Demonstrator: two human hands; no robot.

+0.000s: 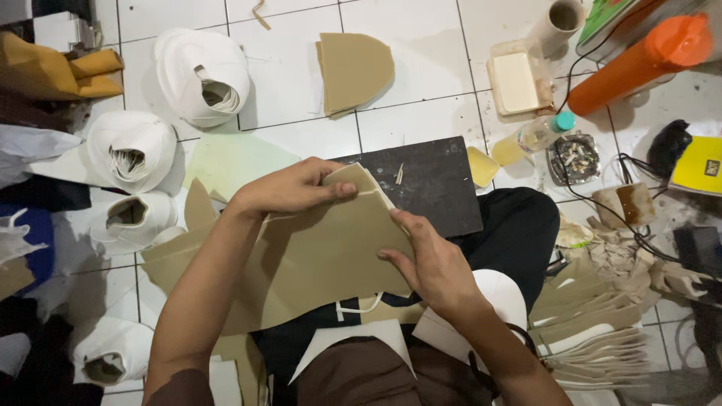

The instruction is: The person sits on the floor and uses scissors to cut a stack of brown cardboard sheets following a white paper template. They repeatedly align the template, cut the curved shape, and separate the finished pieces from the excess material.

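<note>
I see the white tiled floor (421,68) spread under everything. At centre, a big tan sheet (316,256) lies across my lap, partly over a dark board (436,180). My left hand (289,188) pinches its top edge at twelve o'clock; my right hand (429,259) presses flat on its edge at three o'clock, fingers closed on it. At two o'clock lies an orange bottle (639,60), and beside it a yellow packet (699,165) with a dark label.
</note>
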